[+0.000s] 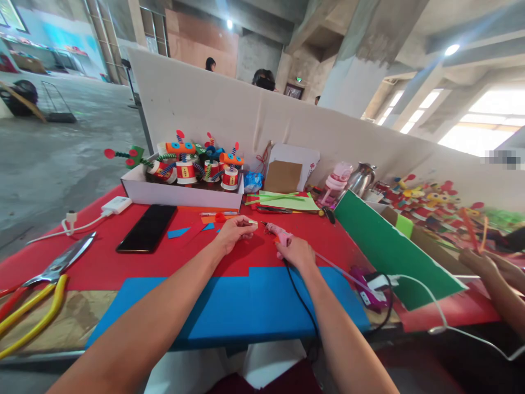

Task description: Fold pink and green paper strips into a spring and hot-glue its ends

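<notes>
My right hand (298, 253) is wrapped round a pink glue gun (279, 233), its tip pointing left; a pale glue stick (332, 265) sticks out of its back. Facing the tip, my left hand (234, 234) pinches a small whitish piece (252, 222), too small to name. A short gap separates the piece from the tip. Below both hands blue sheets (229, 306) cover the table's near edge. Beside my left hand lie blue paper scraps (179, 233) and a small red paper roll (220, 217) on the red table cover (197, 264).
A white box (180, 196) holds several paper-cup figures. On the left are a phone (146, 229), a charger (116, 204) and large shears (61, 268). A green panel (389, 241) and a purple power strip (369, 290) stand right. Another person's hands (488, 268) work beyond the panel.
</notes>
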A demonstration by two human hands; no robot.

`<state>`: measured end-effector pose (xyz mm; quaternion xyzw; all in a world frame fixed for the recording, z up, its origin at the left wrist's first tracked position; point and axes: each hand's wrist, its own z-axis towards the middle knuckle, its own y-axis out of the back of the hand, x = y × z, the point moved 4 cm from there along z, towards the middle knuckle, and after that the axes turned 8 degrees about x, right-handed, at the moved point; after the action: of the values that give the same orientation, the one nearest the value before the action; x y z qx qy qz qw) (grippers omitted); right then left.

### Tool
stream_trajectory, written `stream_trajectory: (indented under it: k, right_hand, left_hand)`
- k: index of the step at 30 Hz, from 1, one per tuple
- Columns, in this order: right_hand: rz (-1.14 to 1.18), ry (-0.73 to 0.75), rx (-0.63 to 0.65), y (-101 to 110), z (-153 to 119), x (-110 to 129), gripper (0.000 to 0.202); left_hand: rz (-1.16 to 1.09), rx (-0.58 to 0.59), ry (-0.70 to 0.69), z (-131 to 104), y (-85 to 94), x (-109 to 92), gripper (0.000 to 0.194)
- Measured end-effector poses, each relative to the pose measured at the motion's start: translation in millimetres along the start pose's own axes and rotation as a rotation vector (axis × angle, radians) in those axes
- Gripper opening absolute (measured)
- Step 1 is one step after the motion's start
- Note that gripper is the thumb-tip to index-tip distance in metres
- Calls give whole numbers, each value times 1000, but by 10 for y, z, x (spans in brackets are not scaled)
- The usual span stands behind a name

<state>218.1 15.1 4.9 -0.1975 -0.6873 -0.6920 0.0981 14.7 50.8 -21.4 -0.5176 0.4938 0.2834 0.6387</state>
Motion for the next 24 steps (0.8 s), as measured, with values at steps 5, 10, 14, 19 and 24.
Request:
stream_trajectory:
  k: [5, 10, 14, 19, 24]
  right_hand:
    - [280, -87, 77, -52, 5, -30, 21]
    - [1225, -84, 165, -3, -61, -35, 19]
    - [1502, -6, 450, 11, -161, 189, 28]
    - [1350, 56, 293, 43, -368, 426, 32]
    - [1118, 254, 148, 221, -530, 571, 33]
  left_hand:
    - [-17, -6, 3, -6, -7, -17, 41]
    - [-8, 26, -6, 0, -23, -23, 43]
    - [-32, 63, -39, 4, -29, -32, 42]
    - [-33, 33, -11, 16, -13, -15, 43]
    - [-38, 1, 2, 18, -7, -12, 41]
